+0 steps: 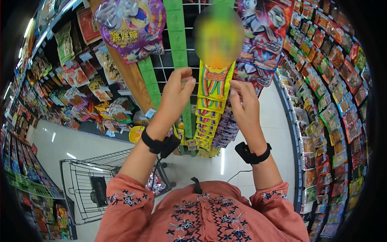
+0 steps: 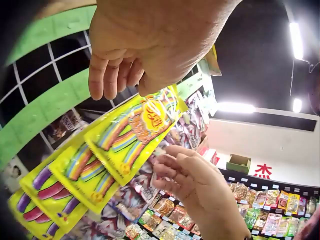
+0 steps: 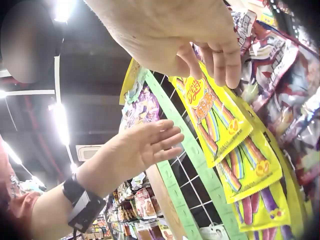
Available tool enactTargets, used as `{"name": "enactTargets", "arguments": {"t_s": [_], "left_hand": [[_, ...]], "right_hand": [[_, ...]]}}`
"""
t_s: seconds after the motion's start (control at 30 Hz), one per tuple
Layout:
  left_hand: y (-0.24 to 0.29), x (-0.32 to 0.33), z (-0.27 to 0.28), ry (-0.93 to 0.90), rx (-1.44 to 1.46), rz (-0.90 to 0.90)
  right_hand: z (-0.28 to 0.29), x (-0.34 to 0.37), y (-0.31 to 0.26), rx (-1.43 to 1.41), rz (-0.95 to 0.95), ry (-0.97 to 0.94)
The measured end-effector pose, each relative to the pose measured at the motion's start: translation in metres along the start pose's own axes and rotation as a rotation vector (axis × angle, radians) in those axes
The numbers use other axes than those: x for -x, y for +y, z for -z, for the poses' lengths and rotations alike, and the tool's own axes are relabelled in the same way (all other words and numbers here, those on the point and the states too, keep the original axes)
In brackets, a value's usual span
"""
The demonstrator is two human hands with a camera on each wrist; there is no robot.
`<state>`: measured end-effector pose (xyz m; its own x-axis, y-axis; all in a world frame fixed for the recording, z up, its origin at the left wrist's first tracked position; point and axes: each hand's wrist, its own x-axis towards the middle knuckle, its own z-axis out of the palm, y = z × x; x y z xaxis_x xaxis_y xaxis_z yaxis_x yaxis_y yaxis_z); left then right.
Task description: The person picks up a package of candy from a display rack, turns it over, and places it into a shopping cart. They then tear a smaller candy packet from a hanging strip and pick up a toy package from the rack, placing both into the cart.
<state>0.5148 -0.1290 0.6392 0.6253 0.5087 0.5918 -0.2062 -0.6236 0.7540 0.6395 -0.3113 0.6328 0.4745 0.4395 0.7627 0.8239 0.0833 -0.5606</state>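
A hanging strip of yellow candy packets (image 1: pixel 216 82) with rainbow-striped belts printed on them runs down the display between my two hands. To its left, my left hand (image 1: pixel 175 92) is raised with loosely bent fingers and nothing in them. On the other side, my right hand (image 1: pixel 245 101) is close to the packets' right edge, its fingers relaxed. The left wrist view shows a gap between the right hand (image 2: pixel 192 180) and the yellow packets (image 2: pixel 135 135). In the right wrist view, the right fingers overlap the top packet (image 3: pixel 212 117), while the left hand (image 3: pixel 142 147) stays apart from it.
Green hanging strips (image 1: pixel 176 36) and a black wire grid back the display. Purple popping-candy bags (image 1: pixel 131 24) hang at left, silver-and-red packs (image 1: pixel 264 32) at right. A wire shopping cart (image 1: pixel 90 189) stands lower left. Snack shelves (image 1: pixel 334 101) line both sides.
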Motion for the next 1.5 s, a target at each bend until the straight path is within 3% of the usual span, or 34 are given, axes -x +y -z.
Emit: {"name": "enactTargets", "arguments": {"t_s": [0.1, 0.13, 0.23, 0.33, 0.5, 0.6, 0.77, 0.87, 0.9, 0.93, 0.97, 1.03, 1.1, 1.13, 1.23, 1.27, 1.37, 1.4, 1.5], "left_hand": [[-0.037, 0.051, 0.014, -0.050, 0.008, 0.168], [-0.054, 0.072, 0.019, -0.073, 0.059, 0.263], [-0.100, 0.144, 0.046, -0.180, -0.033, 0.457], [-0.146, 0.224, 0.078, -0.262, -0.176, 0.722], [-0.155, 0.330, 0.155, -0.385, -0.285, 1.064], [-0.183, 0.405, 0.195, -0.099, -0.339, 0.951], [-0.195, 0.450, 0.259, 0.137, -0.289, 1.372], [-0.224, 0.478, 0.303, 0.171, -0.250, 1.501], [-0.268, 0.520, 0.321, 0.078, -0.288, 1.499], [-0.258, 0.501, 0.339, 0.119, -0.206, 1.676], [-0.269, 0.515, 0.355, 0.170, -0.105, 1.615], [-0.298, 0.542, 0.380, 0.255, -0.222, 1.571], [-0.337, 0.570, 0.402, 0.436, -0.185, 1.708], [-0.352, 0.582, 0.408, 0.432, -0.212, 1.730], [-0.385, 0.616, 0.410, 0.282, -0.335, 1.717], [-0.398, 0.623, 0.405, 0.226, -0.333, 1.799], [-0.447, 0.683, 0.387, -0.395, -0.665, 1.409], [-0.475, 0.727, 0.370, -0.155, -0.591, 1.494], [-0.450, 0.680, 0.349, -0.095, -0.619, 1.639]], "right_hand": [[-0.004, 0.025, -0.004, -0.011, -0.080, -0.081], [-0.015, 0.037, 0.003, -0.156, -0.137, -0.098], [-0.041, 0.077, -0.002, -0.443, -0.516, -0.323], [-0.072, 0.109, -0.004, -0.604, -0.768, -0.592], [-0.132, 0.159, 0.001, -0.611, -0.842, -0.848], [-0.164, 0.184, -0.002, -0.563, -0.838, -0.996], [-0.208, 0.193, -0.041, -0.464, -0.907, -1.191], [-0.230, 0.204, -0.054, -0.428, -0.935, -1.240], [-0.237, 0.208, -0.056, -0.418, -0.933, -1.256], [-0.243, 0.213, -0.058, -0.405, -0.952, -1.260], [-0.248, 0.219, -0.057, -0.392, -0.973, -1.261], [-0.258, 0.228, -0.058, -0.347, -1.022, -1.268], [-0.267, 0.236, -0.062, -0.282, -1.082, -1.283], [-0.271, 0.242, -0.064, -0.267, -1.097, -1.274], [-0.284, 0.256, -0.074, -0.206, -1.174, -1.276], [-0.288, 0.261, -0.076, -0.158, -1.184, -1.291], [-0.301, 0.274, -0.081, -0.131, -1.223, -1.313], [-0.306, 0.276, -0.083, -0.123, -1.231, -1.326], [-0.320, 0.281, -0.088, -0.084, -1.273, -1.349]]}}
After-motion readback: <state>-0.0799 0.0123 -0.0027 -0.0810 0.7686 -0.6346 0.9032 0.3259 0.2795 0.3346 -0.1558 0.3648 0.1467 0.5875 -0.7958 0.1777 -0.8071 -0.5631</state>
